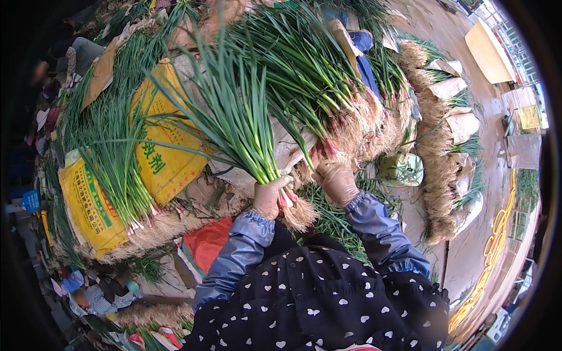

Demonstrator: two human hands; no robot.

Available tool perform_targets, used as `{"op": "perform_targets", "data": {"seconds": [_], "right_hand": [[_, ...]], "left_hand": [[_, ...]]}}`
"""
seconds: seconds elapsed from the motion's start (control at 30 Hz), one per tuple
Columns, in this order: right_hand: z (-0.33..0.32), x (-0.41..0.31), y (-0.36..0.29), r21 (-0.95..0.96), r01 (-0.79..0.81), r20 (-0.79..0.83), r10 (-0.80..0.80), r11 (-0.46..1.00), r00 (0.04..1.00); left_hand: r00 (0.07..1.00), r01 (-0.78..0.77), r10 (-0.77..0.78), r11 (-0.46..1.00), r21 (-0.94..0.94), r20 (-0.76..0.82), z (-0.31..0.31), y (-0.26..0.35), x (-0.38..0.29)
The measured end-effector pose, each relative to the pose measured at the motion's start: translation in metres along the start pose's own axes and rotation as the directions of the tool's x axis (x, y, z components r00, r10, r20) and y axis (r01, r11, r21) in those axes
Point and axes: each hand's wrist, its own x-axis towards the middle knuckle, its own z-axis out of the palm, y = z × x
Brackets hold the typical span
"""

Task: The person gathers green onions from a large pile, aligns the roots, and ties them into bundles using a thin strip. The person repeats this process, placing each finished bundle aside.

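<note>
My left hand (pixel 267 199), in a thin glove, grips a bunch of green garlic plants (pixel 252 151) just above their pale bulbs. The leaves fan up and away from me, and the tangled roots (pixel 300 216) hang below my fist. To its right, my gloved right hand (pixel 337 183) has its fingers closed around the lower part of a single garlic stalk (pixel 306 157); the stalk's root end is hidden by the hand. Just beyond that hand lies a large heap of green garlic (pixel 303 70), its reddish bulbs and straw-coloured roots (pixel 358 125) towards me.
Another garlic pile (pixel 127 180) lies left on yellow printed sacks (pixel 169 149). Root-out bundles (pixel 437 162) form a row at right. A pale green container (pixel 401 170) stands near my right sleeve. Loose leaves (pixel 338 219) litter the ground; a person (pixel 107 296) is at lower left.
</note>
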Motion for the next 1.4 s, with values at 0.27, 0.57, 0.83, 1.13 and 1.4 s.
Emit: {"op": "perform_targets", "data": {"seconds": [0.27, 0.57, 0.83, 1.13, 1.4], "right_hand": [[0.028, -0.031, -0.045, 0.269, -0.058, 0.176, 0.01, 0.961, 0.984], [0.047, 0.012, -0.052, 0.332, -0.025, 0.047, 0.009, 0.943, 0.999], [0.054, -0.07, -0.014, 0.867, -0.463, 0.41, 0.262, 0.185, 0.873], [0.061, -0.058, -0.026, 0.858, 0.031, 0.158, -0.321, 0.513, 0.934], [0.066, -0.1, 0.063, -0.296, 0.017, 0.897, 0.271, 0.955, 0.348]], "left_hand": [[0.985, 0.167, -0.168, 0.986, -0.015, -0.049, -0.029, -0.061, -0.009], [0.991, 0.013, -0.018, 0.999, -0.035, -0.129, -0.021, -0.073, -0.02], [0.986, 0.142, -0.145, 0.989, -0.044, -0.084, -0.015, -0.087, -0.029], [0.992, 0.13, -0.129, 0.984, 0.118, -0.008, -0.027, -0.068, -0.033], [0.934, 0.183, -0.161, 0.982, -0.04, 0.319, -0.039, -0.053, -0.035]]}}
